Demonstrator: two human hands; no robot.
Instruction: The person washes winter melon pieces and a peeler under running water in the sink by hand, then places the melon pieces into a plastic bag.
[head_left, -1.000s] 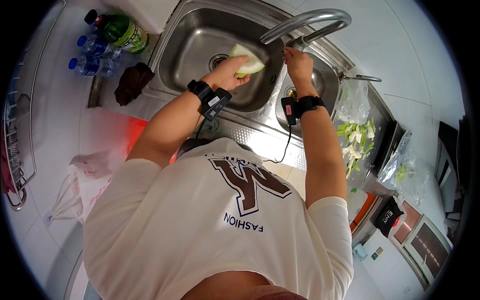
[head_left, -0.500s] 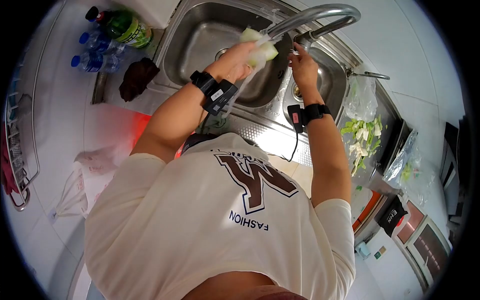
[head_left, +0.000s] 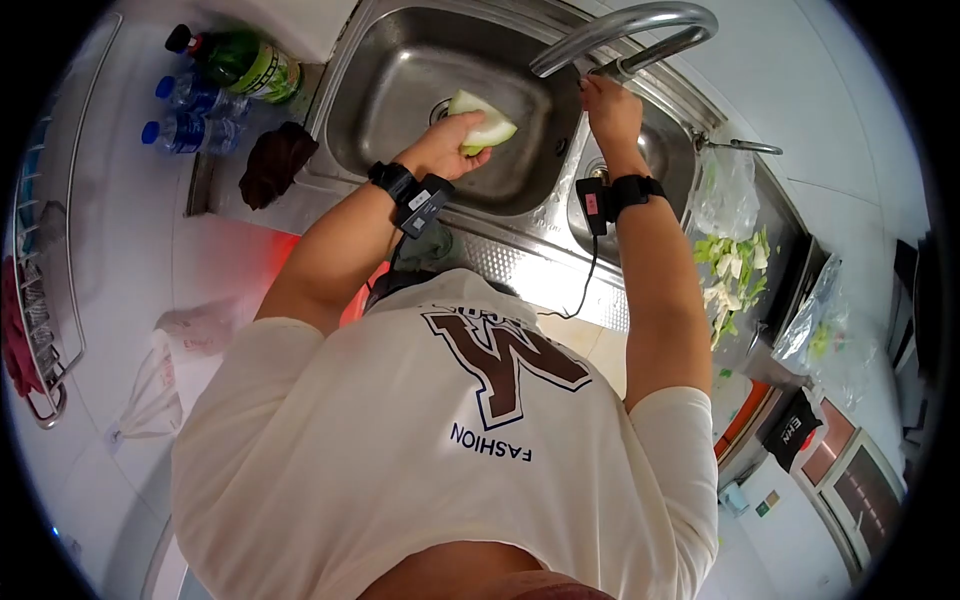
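A wedge of pale green melon (head_left: 487,124) is in my left hand (head_left: 443,148), the thumb on top and the fingers curled beneath. It is held above the drain side of the large sink basin (head_left: 385,60). My right hand (head_left: 613,118) is closed at the base of the chrome faucet (head_left: 640,18), its fingertips pinching what looks like the faucet handle, mostly hidden by them. No stream comes from the spout. Each wrist wears a black strap with a small box.
A smaller basin (head_left: 655,150) lies to the right. Beyond it are a clear plastic bag (head_left: 724,195) and green-white vegetable scraps (head_left: 735,270). On the left stand a green bottle (head_left: 250,65), two water bottles (head_left: 195,132) and a dark brown cloth-like bundle (head_left: 277,163).
The water stream from the spout has stopped. My left hand has drawn the melon down and left, away from the spout. My right hand has stayed by the faucet base, shifting slightly upward.
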